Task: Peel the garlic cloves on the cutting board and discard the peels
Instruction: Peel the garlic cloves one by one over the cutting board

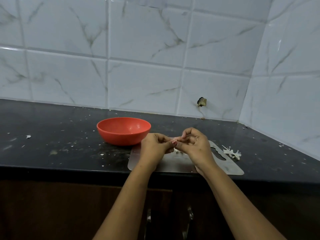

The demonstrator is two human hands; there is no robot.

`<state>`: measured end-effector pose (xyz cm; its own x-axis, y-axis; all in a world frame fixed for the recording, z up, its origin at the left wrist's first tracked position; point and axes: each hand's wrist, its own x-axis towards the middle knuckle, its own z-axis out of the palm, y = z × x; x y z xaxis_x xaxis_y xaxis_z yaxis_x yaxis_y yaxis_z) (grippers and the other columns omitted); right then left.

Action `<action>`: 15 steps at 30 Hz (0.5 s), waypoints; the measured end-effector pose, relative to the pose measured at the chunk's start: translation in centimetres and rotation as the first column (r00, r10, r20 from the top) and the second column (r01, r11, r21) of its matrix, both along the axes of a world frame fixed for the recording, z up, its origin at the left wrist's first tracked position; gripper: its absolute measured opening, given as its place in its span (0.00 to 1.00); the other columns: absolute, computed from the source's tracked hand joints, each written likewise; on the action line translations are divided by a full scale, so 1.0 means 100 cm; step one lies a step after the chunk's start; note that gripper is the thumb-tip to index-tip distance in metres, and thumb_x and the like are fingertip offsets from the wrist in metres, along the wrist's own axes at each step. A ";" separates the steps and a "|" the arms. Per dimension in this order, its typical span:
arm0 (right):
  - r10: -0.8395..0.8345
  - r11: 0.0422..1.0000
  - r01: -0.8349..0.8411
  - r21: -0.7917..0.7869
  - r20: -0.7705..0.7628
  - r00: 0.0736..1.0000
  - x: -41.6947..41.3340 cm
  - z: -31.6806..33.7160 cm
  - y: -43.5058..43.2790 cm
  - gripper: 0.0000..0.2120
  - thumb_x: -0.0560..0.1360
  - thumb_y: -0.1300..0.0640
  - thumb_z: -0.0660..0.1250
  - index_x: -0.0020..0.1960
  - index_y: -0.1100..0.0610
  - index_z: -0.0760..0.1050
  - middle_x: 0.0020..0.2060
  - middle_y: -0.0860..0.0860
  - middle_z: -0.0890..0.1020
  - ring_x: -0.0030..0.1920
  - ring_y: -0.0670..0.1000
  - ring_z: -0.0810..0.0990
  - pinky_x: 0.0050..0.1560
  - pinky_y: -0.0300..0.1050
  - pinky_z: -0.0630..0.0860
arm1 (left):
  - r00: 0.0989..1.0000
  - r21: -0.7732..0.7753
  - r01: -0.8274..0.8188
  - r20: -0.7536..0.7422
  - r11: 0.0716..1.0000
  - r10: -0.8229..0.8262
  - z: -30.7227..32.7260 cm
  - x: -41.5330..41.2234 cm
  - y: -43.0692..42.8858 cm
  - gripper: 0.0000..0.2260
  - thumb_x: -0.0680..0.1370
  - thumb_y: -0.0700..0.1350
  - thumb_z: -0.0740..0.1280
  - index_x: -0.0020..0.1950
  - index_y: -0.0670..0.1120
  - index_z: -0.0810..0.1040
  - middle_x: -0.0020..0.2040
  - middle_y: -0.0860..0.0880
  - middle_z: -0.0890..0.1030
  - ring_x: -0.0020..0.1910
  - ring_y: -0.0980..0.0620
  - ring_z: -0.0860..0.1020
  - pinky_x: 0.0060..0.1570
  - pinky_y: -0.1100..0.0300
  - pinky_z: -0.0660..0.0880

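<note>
A steel cutting board point(174, 163) lies at the front edge of the black counter. Above it my left hand point(155, 147) and my right hand point(195, 144) meet fingertip to fingertip, both pinching a small garlic clove point(174, 140) that is mostly hidden by the fingers. A few small garlic bits point(178, 151) lie on the board just below the hands. A heap of white peels point(232, 152) sits on the counter off the board's right end.
An orange-red bowl point(123, 130) stands on the counter just behind the board's left end. White scraps are scattered over the black counter point(52, 135). Tiled walls close off the back and right. Dark cabinet doors with metal handles point(189, 215) hang below the counter edge.
</note>
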<state>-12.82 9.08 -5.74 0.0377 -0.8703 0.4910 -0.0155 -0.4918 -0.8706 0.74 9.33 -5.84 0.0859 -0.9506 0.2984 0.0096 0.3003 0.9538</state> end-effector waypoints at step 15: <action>-0.002 1.000 0.002 0.028 0.010 1.000 0.002 0.002 0.005 0.07 0.70 0.69 0.73 0.45 0.63 0.78 0.33 0.57 0.82 0.36 0.49 0.83 0.38 0.40 0.80 | 0.995 0.026 0.098 -0.027 0.995 -0.098 0.000 0.004 0.003 0.04 0.76 0.36 0.69 0.46 0.40 0.84 0.38 0.44 0.84 0.35 0.55 0.81 0.34 0.69 0.75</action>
<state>-12.67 9.59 -5.52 0.0313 -0.8839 0.4666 -0.0073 -0.4670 -0.8842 1.14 9.62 -5.80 -0.0007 -0.9626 0.2711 0.0623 0.2705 0.9607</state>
